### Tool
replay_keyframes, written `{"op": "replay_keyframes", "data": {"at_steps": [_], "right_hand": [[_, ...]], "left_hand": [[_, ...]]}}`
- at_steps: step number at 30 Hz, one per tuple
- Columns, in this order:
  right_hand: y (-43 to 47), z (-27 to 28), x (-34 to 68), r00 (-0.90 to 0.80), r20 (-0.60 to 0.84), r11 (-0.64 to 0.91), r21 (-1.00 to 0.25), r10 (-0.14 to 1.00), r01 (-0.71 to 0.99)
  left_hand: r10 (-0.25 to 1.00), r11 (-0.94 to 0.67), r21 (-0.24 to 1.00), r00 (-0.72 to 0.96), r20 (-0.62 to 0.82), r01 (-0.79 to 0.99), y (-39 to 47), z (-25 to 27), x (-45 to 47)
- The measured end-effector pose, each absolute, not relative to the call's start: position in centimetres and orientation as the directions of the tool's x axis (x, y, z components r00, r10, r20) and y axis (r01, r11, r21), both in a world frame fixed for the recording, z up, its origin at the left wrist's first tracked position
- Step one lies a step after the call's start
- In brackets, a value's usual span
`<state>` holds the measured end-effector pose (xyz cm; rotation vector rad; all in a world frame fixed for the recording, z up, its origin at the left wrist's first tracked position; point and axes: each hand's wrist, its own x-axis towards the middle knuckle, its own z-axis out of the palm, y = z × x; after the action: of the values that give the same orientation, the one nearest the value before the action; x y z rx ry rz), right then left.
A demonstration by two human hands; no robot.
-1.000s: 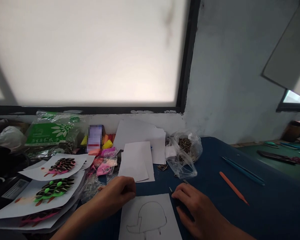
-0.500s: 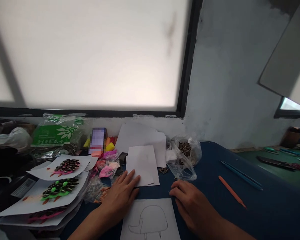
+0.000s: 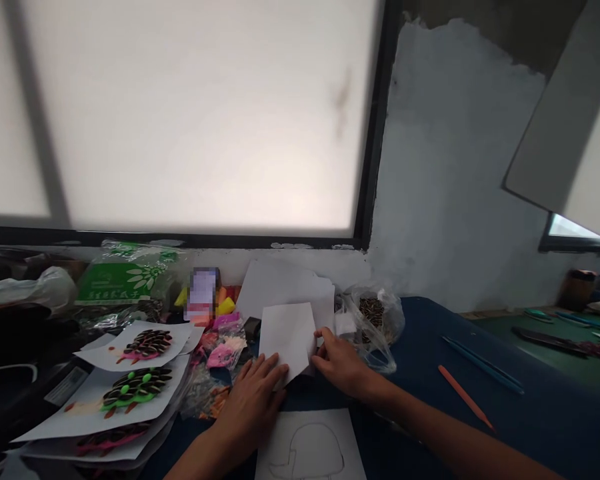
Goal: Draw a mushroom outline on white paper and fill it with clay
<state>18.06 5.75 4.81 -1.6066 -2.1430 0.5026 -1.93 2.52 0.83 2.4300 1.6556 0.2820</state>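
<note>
A small stack of blank white paper (image 3: 287, 330) lies on the blue tabletop. My left hand (image 3: 254, 393) rests on its lower left corner, fingers stretched out flat. At the right edge, my right hand (image 3: 343, 363) pinches the paper between thumb and fingers, and the corner there looks lifted. Closer to me is a sheet with a pencil drawing (image 3: 313, 447) of a rounded body with a long pointed snout; its lower part is cut off by the frame. Behind the stack lie larger white sheets (image 3: 265, 287).
On the left are stacked seed-decorated hedgehog pictures (image 3: 143, 390) and a green seed bag (image 3: 125, 277). Colourful clay packets (image 3: 225, 350) lie beside my left hand. A clear bag of seeds (image 3: 373, 317) stands behind my right hand. An orange tool (image 3: 465, 398) and blue tweezers (image 3: 483, 365) lie right.
My right hand has moved up and left from beside the drawing to the paper's right edge and taken hold there. My left hand stays at the paper's lower left. The view has tilted slightly.
</note>
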Motion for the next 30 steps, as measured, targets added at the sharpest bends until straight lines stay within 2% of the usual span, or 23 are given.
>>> {"op": "replay_keyframes", "data": {"at_steps": [5, 8, 15, 22, 25, 30], "right_hand": [[7.7, 4.7, 18.3, -0.093, 0.024, 0.084, -0.678, 0.995, 0.73], [8.9, 4.2, 18.3, -0.077, -0.045, 0.018, -0.746, 0.996, 0.666], [10.5, 2.6, 17.5, -0.137, -0.008, 0.073, -0.817, 0.991, 0.572], [10.6, 2.6, 17.0, -0.289, -0.006, 0.138, -0.869, 0.957, 0.475], [10.7, 2.5, 16.8, -0.308, -0.022, 0.138, -0.861, 0.951, 0.489], [11.2, 2.3, 16.4, -0.235, -0.006, 0.14, -0.786, 0.972, 0.602]], "left_hand": [[0.922, -0.387, 0.278, 0.37, 0.115, 0.879, 2.8, 0.3, -2.1], [0.912, -0.41, 0.28, 0.383, 0.149, 0.868, 3.0, -0.2, -2.2], [0.91, -0.406, 0.254, 0.364, 0.197, 0.878, 3.1, -0.7, -2.2], [0.926, -0.35, 0.223, 0.3, 0.228, 0.91, 3.4, 0.0, -2.4], [0.931, -0.338, 0.213, 0.293, 0.217, 0.917, 3.6, 0.3, -2.8], [0.938, -0.331, 0.201, 0.298, 0.175, 0.922, 3.7, 0.4, -3.1]]}}
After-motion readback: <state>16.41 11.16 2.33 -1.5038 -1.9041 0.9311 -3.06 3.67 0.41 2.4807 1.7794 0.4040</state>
